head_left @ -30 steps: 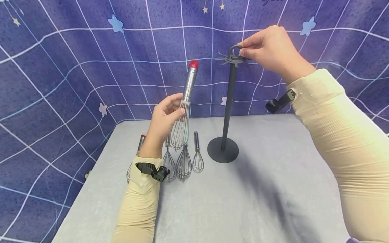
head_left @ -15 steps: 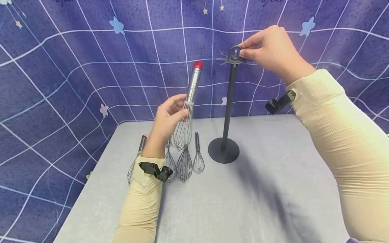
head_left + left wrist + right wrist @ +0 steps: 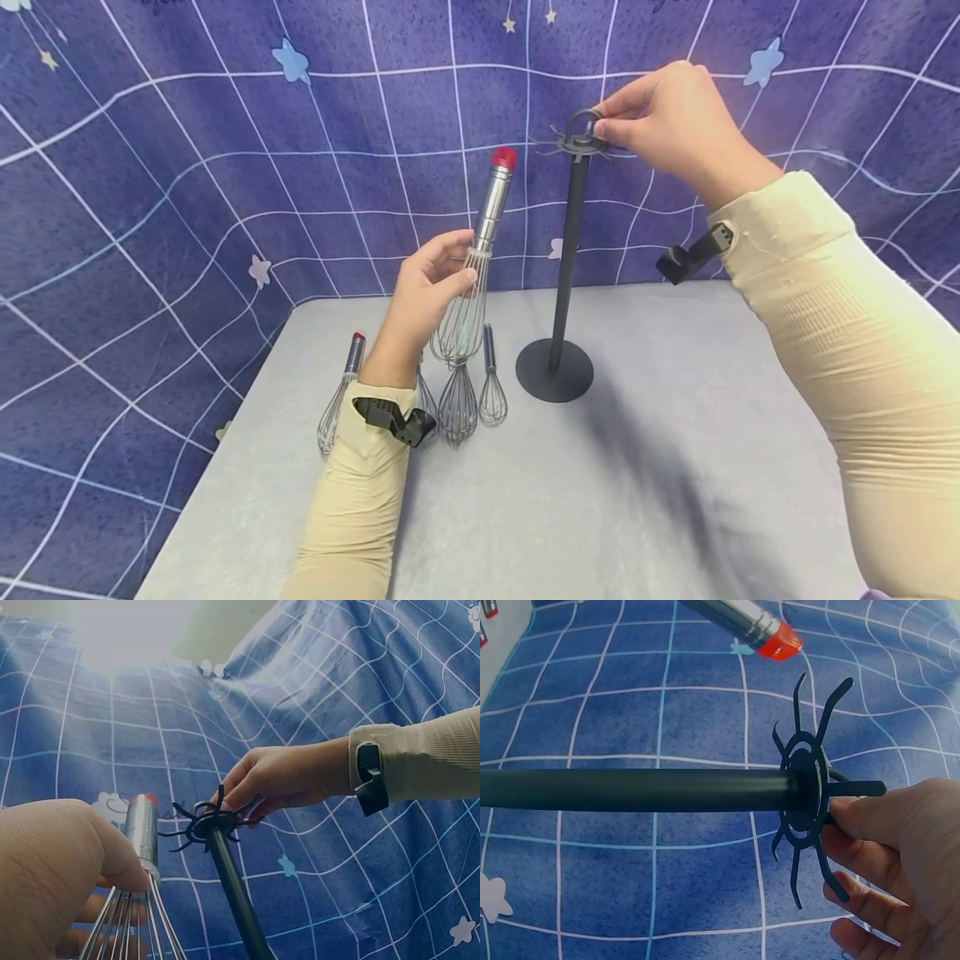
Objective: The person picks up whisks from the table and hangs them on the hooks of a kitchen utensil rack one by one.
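My left hand (image 3: 427,292) grips a wire whisk (image 3: 492,208) where its wires meet the steel handle. The whisk is held up off the table with its red-tipped end on top, leaning slightly right. Just to its right rises a black stand (image 3: 567,258) with a round base and a ring of curved hooks (image 3: 805,787) at the top. At that top, my right hand (image 3: 675,125) pinches the loop between thumb and fingers. In the right wrist view the whisk's red tip (image 3: 781,643) is near the hooks, apart from them.
Several more whisks lie on the grey table (image 3: 637,500): a small whisk (image 3: 492,392) by the stand's base, a darker whisk (image 3: 457,408) beside it, and a red-tipped whisk (image 3: 352,367) left of my forearm. A blue gridded curtain (image 3: 337,167) hangs behind.
My left hand has carried the whisk rightward, closer to the stand, its handle tilting a little further right. The right hand keeps its hold; the stand's hooks appear turned slightly.
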`<state>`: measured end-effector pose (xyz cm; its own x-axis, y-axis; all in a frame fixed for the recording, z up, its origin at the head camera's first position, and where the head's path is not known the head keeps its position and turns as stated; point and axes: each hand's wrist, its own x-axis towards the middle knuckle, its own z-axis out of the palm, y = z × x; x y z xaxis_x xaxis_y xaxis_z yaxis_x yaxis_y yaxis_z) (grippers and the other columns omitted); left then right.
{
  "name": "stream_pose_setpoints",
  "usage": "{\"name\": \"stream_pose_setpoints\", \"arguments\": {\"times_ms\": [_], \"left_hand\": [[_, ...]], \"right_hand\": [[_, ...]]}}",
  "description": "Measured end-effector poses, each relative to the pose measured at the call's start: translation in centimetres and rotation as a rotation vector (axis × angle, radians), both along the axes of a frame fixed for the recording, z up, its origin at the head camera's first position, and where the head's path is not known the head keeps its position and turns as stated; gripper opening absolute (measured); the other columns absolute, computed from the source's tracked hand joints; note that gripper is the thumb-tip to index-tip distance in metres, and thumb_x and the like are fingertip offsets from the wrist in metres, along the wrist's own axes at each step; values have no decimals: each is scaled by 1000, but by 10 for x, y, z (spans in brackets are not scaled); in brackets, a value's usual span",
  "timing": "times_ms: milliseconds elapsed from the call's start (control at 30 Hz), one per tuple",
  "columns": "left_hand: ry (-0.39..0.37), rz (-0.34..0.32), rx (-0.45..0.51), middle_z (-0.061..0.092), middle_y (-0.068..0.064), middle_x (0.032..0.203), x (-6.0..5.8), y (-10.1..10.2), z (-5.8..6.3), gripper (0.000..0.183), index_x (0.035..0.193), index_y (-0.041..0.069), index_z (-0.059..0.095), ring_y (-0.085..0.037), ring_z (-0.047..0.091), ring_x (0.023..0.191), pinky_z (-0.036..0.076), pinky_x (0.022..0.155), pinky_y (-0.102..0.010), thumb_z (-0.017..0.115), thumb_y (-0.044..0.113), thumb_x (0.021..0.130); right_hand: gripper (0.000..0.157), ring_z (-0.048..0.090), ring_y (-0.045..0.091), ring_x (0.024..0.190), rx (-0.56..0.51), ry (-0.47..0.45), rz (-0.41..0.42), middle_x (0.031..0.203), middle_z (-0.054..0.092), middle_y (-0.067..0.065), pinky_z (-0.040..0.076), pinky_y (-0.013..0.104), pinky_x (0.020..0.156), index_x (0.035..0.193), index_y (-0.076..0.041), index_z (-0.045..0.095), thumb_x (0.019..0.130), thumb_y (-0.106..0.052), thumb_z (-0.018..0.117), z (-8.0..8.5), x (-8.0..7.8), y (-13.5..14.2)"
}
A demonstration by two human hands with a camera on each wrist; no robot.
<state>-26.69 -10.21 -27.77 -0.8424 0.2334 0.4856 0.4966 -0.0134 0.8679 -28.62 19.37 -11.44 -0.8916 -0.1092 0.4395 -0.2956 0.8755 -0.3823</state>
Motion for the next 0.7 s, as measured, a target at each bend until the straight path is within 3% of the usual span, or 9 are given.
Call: {"name": "stream_pose_setpoints", "arguments": {"times_ms": [267, 533, 700], "left_hand": [[6, -5, -25, 66, -15, 115, -2, 7, 1, 47, 137, 0, 58, -21, 62, 97, 60, 78, -35, 62, -7, 90], [12, 0, -40, 65, -13, 111, -3, 11, -1, 46, 136, 1, 59, -21, 62, 97, 59, 79, -34, 63, -7, 91], [24, 8, -46, 64, -11, 111, -4, 13, -1, 46, 137, 3, 59, -21, 62, 100, 58, 80, -33, 63, -5, 91]], "right_hand": [[31, 62, 22, 110, 2, 20, 7, 113, 74, 6, 43, 41, 102, 120, -17, 76, 96, -34, 69, 0, 1, -1], [30, 59, 9, 97, -11, 19, 11, 110, 75, 6, 42, 39, 98, 119, -18, 77, 95, -35, 70, -2, 2, -3], [30, 60, 10, 99, -12, 26, 11, 109, 75, 6, 42, 40, 101, 118, -17, 77, 95, -35, 70, -2, 2, -3]]}}
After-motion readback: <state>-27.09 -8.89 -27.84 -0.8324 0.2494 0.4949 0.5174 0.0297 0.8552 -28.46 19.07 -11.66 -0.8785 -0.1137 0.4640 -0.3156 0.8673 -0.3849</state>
